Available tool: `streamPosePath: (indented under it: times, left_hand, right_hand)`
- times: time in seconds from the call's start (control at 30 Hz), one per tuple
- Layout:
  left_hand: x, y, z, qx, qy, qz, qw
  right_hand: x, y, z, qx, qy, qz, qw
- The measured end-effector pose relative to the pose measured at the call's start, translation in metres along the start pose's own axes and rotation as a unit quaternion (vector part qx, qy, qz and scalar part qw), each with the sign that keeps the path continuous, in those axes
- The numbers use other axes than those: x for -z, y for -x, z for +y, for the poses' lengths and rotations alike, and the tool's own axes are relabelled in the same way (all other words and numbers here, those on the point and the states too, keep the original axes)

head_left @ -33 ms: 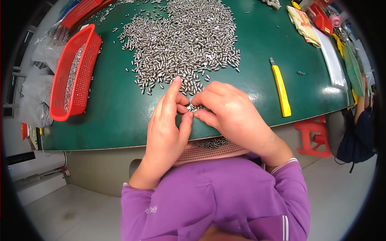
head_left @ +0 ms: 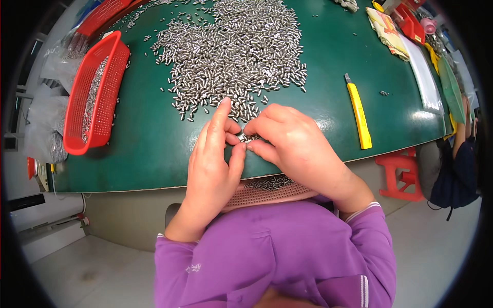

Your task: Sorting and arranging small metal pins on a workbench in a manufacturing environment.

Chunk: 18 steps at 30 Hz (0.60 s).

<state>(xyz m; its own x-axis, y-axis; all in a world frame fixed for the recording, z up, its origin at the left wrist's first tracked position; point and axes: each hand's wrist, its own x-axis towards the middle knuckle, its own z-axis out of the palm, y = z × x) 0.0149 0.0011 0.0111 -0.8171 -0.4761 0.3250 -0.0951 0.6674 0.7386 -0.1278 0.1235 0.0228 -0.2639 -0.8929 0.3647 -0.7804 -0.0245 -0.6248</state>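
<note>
Parts (head_left: pixel 249 138) sit on the table between the fingertips of both hands; count can't be made out, partly covered by the fingers. Left hand (head_left: pixel 208 154): index is held straight, apart from the thumb, tip at the near edge of the pile (head_left: pixel 236 51); other fingers are curled, partly hidden. Right hand (head_left: pixel 298 143): thumb and index are bent around the parts, lower fingers hidden behind. Whether anything is pinched in either hand can't be told. Far end of the pile is cut off by the frame.

Red basket (head_left: pixel 114 84) at left: metal parts seen inside, depth not readable. Second red basket (head_left: pixel 102 15) is cut off at top left, contents unclear. Pink basket (head_left: pixel 262 196) is half hidden under the table edge and forearms; darker small parts seen in it. Clear bags (head_left: pixel 43 113) are bunched at far left, contents blurred.

Green table (head_left: pixel 149 149): yellow cutter (head_left: pixel 359 118) is laid right of the pile, blade tip exposed. Cloth (head_left: pixel 387 33) is placed upper right. Red stool (head_left: pixel 402 174) is partly covered by the table; grey floor (head_left: pixel 102 277) below. Another person's arm (head_left: pixel 460 136) is barely caught at the right rim.
</note>
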Motion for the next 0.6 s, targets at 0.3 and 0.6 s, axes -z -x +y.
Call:
streamPosePath:
  times: [0.3,0.6]
  left_hand:
    - [0.001,-0.0005,-0.0078,-0.063,-0.035,-0.003,0.997]
    - [-0.0004,-0.0031,-0.0039,-0.026,-0.026,0.009,0.999]
  right_hand:
    - [-0.0012,0.0001,-0.0027,-0.027,0.008,-0.003,1.0]
    - [-0.0036,0.0006,0.0021,0.01,0.011,0.01,1.0]
